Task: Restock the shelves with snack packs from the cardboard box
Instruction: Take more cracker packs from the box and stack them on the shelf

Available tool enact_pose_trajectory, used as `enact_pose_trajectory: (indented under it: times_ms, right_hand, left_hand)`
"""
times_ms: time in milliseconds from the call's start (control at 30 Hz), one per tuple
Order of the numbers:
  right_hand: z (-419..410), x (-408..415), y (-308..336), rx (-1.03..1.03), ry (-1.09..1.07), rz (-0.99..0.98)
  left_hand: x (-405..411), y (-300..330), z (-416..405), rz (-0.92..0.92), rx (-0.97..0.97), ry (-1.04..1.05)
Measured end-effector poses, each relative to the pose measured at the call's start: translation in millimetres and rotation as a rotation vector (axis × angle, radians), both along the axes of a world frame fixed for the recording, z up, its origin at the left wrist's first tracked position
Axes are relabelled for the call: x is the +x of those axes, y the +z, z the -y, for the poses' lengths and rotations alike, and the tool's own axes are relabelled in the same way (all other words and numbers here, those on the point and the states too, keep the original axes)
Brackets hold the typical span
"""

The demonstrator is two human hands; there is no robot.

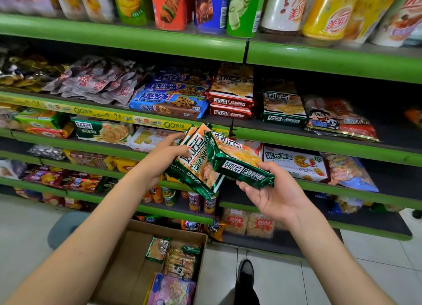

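Head view took in the green shelves, tier on tier, crowded with biscuit packs and crisp tubes; below them the open cardboard box sat on the tiled floor, a few snack packs lying at its right side; a black shoe stood just beside it; the left hand gripped a small stack of green cracker packs, tilted, before the middle shelves; the right hand held one more green cracker pack by its lower end, touching the stack.
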State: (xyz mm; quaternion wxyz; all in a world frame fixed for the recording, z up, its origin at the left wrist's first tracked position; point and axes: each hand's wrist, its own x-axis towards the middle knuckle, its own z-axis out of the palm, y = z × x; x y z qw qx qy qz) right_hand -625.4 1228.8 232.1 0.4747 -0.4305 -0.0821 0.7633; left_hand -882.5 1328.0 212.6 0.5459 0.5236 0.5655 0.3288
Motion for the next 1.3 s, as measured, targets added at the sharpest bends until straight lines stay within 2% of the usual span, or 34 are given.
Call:
enact_pose_trajectory:
  times_ms: [233, 433, 633, 933, 1033, 1167, 1300]
  right_hand:
    - [-5.6, 1.7, 0.1, 0.017, 0.031, 0.028]
    - [-4.9, 6.3, -7.7, 0.196, 0.111, 0.299]
    - [-4.8, 9.7, -15.7, 0.199, 0.119, 0.264]
    - [-8.7, 35.3, 8.6, 0.213, -0.064, 0.221]
    - [-29.9, 58.7, 32.4, 0.236, -0.189, 0.272]
    - [-62.3, 88.5, 56.5, 0.244, -0.252, 0.419]
    - [-88.7, 108.5, 63.0, 0.239, -0.282, 0.373]
  left_hand:
    - [0.7, -1.4, -4.9, -0.004, -0.007, -0.007]
    - [1.8, 0.4, -7.3, -0.012, -0.021, -0.016]
    - [5.0, 2.1, -8.0, -0.012, -0.023, -0.024]
    - [13.9, -0.8, -10.7, 0.032, -0.029, -0.014]
    - [17.2, 0.7, -13.2, 0.024, -0.039, -0.013]
    - [23.7, 7.4, -12.9, 0.063, -0.042, 0.003]
    - [22.6, 6.6, -13.7, 0.08, -0.023, 0.008]
